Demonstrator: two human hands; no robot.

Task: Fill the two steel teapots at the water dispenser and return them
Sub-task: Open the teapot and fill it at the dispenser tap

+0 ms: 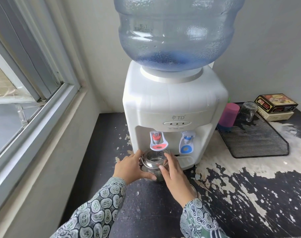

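An open steel teapot (153, 160) with no lid on it stands on the dark counter, directly under the red tap (157, 140) of the white water dispenser (173, 103). My left hand (130, 167) wraps its left side, thumb curled across the front. My right hand (175, 174) holds its right side, fingers along the rim and thumb on the front. No water runs from the tap. A second teapot is not in view. A round shiny object (194, 188) peeks out from under my right wrist, mostly hidden.
The blue tap (186, 143) is to the right of the red one. A large water bottle (177, 31) tops the dispenser. Right of it lies a black mesh tray (259, 143) with a pink cup (228, 114) and a glass (247, 110), then stacked boxes (275, 102). A window (26, 83) runs along the left.
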